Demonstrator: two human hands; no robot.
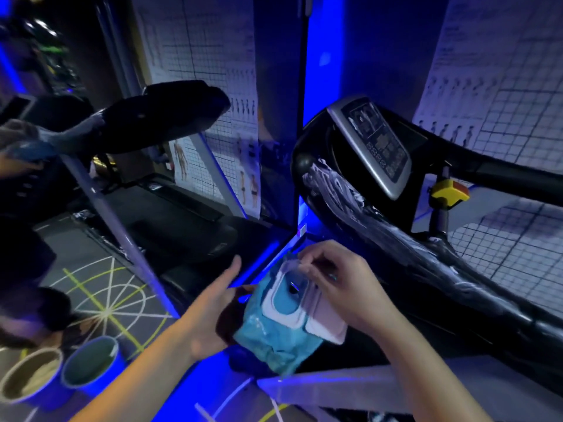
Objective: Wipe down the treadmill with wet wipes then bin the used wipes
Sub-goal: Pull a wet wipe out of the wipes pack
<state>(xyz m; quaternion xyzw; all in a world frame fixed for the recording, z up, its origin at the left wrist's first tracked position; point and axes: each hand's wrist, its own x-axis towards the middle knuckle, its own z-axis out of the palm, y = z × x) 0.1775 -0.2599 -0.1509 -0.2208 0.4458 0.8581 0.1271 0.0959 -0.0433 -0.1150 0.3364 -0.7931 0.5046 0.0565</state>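
1. The pack [274,339] of wipes, blue and crumpled, is held in the air between the two hands, low in the middle of the view.
2. Its pale lid [327,325] stands flipped open, just below the right fingers.
3. The right hand [344,287] pinches a thin clear sheet [291,264] at the top of the pack's opening; whether it is a wipe or a seal cannot be told.
4. The left hand [210,309] lies against the pack's left side and underside. Its thumb is straight and off the pack. Its fingers are hidden behind the pack, so their curl cannot be told.
5. The treadmill [426,269] is beyond and to the right of the right fingers. Its black rail is smeared with white streaks [335,184].
6. Its console [374,144] sits well above the right fingers, with a yellow clip [451,190] to its right.
7. A second treadmill [170,114] stands well above the left thumb.
8. Two round bins [91,363] stand on the floor, down and left of the left hand.
9. Gridded charts [502,86] hang on the walls beyond both machines.
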